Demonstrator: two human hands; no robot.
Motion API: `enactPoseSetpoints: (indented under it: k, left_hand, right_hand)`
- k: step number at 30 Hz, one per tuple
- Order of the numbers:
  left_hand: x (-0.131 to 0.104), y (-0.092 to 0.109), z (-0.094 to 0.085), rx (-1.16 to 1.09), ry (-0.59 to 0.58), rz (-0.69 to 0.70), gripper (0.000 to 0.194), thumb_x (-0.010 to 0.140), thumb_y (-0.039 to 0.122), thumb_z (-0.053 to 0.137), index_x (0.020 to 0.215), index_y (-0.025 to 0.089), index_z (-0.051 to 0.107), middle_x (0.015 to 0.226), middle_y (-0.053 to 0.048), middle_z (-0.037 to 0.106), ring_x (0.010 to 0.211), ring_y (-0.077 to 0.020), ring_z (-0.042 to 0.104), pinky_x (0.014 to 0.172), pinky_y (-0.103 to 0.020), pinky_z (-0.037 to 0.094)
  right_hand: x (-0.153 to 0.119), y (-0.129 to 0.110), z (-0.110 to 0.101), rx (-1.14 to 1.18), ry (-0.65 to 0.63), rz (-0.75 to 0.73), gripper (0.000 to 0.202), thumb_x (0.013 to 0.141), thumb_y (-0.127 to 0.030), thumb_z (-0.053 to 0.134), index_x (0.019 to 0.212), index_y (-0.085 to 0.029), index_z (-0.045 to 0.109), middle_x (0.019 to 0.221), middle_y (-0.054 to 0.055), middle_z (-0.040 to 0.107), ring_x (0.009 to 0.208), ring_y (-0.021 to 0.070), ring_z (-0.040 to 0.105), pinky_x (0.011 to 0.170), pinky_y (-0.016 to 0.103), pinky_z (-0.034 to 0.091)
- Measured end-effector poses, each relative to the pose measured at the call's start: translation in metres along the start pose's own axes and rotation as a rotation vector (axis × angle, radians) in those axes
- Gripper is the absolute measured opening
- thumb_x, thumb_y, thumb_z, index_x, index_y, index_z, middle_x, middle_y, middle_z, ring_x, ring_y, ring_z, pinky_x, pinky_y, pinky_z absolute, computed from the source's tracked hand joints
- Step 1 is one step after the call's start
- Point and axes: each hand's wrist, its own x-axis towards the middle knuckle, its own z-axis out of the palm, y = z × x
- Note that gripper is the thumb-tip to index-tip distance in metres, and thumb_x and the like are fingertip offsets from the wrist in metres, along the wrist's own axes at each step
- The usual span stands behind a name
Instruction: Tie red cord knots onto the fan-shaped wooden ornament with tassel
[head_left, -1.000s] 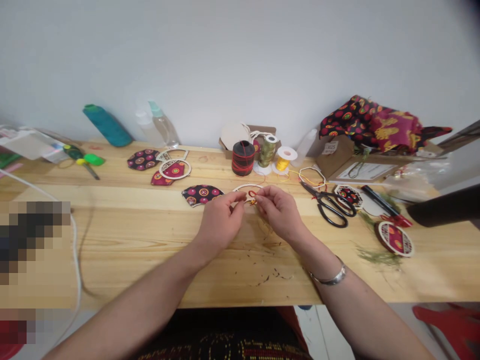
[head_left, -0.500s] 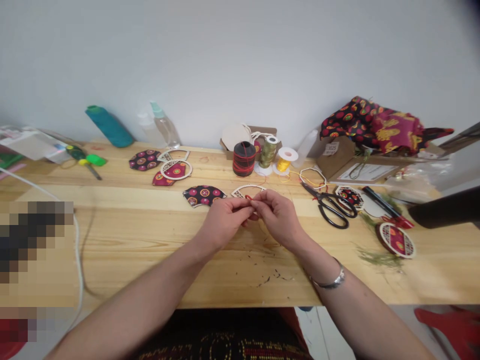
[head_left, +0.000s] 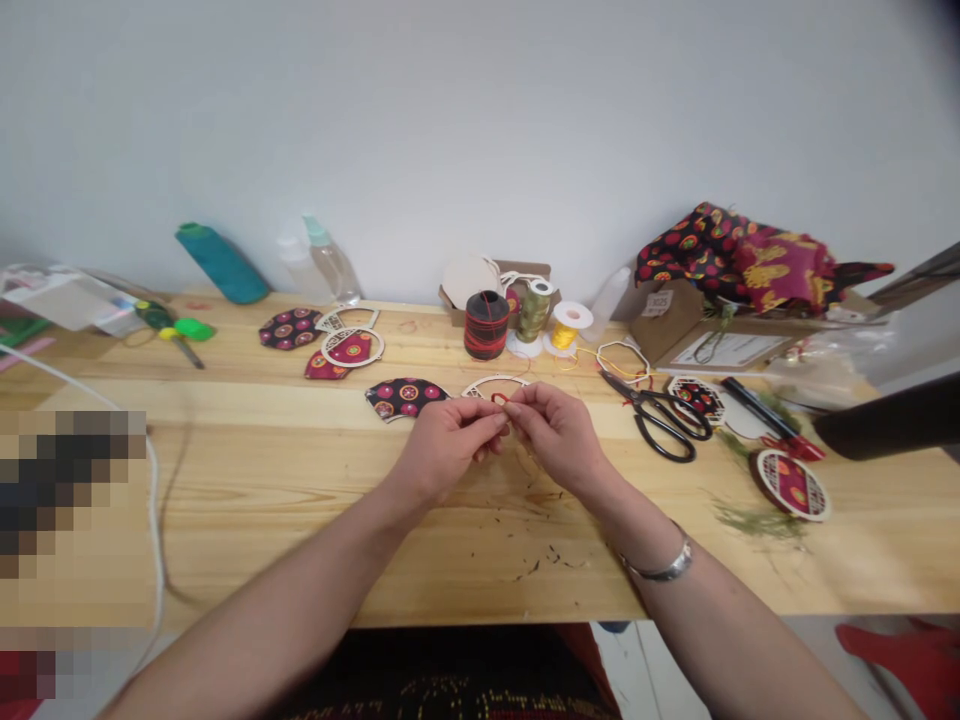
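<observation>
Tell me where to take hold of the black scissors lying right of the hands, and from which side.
Grip the black scissors at the finger loops, coming from the near, right side. They lie flat on the table, loops toward the table's front edge, blades pointing away to the back left, so that end is likely easiest to reach.

A pixelated block [head_left: 71,490] masks the frame's left edge; the red cord [head_left: 501,399] is mostly hidden between fingertips.

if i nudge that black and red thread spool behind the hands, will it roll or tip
The black and red thread spool stands upright on its flat end, so a light nudge would probably slide it, not roll it. It looks squat and fully wound, so tipping seems unlikely. Knocked over, its round body would likely roll toward the green spool beside it.
</observation>
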Motion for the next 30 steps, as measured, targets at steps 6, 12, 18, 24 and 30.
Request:
enactPoseSetpoints:
  k: [6, 12, 18, 24, 30]
  left_hand:
    - [0.002, -0.004, -0.001, -0.111, -0.034, 0.001, 0.014, 0.07, 0.027, 0.07, 0.074, 0.014, 0.071, 0.058, 0.001, 0.06, 0.05, -0.0065, 0.047, 0.046, -0.02, 0.034]
    - [0.003, -0.006, -0.001, -0.196, -0.026, -0.006, 0.014, 0.066, 0.026, 0.073, 0.069, 0.013, 0.071, 0.054, 0.0, 0.06, 0.048, -0.0066, 0.047, 0.043, -0.019, 0.03]
    - [0.003, -0.005, -0.002, -0.203, -0.046, 0.001, 0.013, 0.068, 0.026, 0.071, 0.067, 0.012, 0.071, 0.053, 0.0, 0.059, 0.048, -0.006, 0.043, 0.044, -0.02, 0.028]
    - [0.003, -0.005, -0.002, -0.223, -0.053, -0.002, 0.014, 0.068, 0.026, 0.07, 0.066, 0.013, 0.071, 0.052, 0.001, 0.057, 0.047, -0.0056, 0.041, 0.044, -0.02, 0.026]
    - [0.002, -0.006, -0.002, -0.227, -0.031, -0.018, 0.012, 0.07, 0.025, 0.069, 0.069, 0.014, 0.072, 0.048, 0.003, 0.053, 0.046, -0.0052, 0.04, 0.045, -0.02, 0.025]
  right_hand:
    - [0.0, -0.008, 0.001, 0.217, -0.011, 0.109, 0.019, 0.073, -0.035, 0.065, 0.071, -0.018, 0.055, 0.052, -0.006, 0.049, 0.046, 0.0069, 0.04, 0.045, 0.021, 0.031]
    - [-0.001, -0.012, 0.0, 0.365, -0.076, 0.181, 0.024, 0.072, -0.036, 0.07, 0.071, -0.016, 0.057, 0.048, -0.007, 0.048, 0.042, 0.0041, 0.036, 0.042, 0.019, 0.024]
    - [-0.001, -0.01, -0.001, 0.421, -0.105, 0.195, 0.026, 0.071, -0.036, 0.072, 0.071, -0.016, 0.057, 0.048, -0.007, 0.049, 0.042, 0.0036, 0.036, 0.042, 0.019, 0.022]
    - [0.0, -0.01, -0.002, 0.443, -0.088, 0.22, 0.028, 0.068, -0.037, 0.074, 0.069, -0.016, 0.055, 0.048, -0.006, 0.053, 0.042, 0.0042, 0.04, 0.043, 0.019, 0.023]
    - [0.0, -0.01, 0.0, 0.425, -0.05, 0.228, 0.027, 0.067, -0.036, 0.074, 0.069, -0.016, 0.056, 0.048, -0.006, 0.054, 0.042, 0.0043, 0.041, 0.043, 0.019, 0.026]
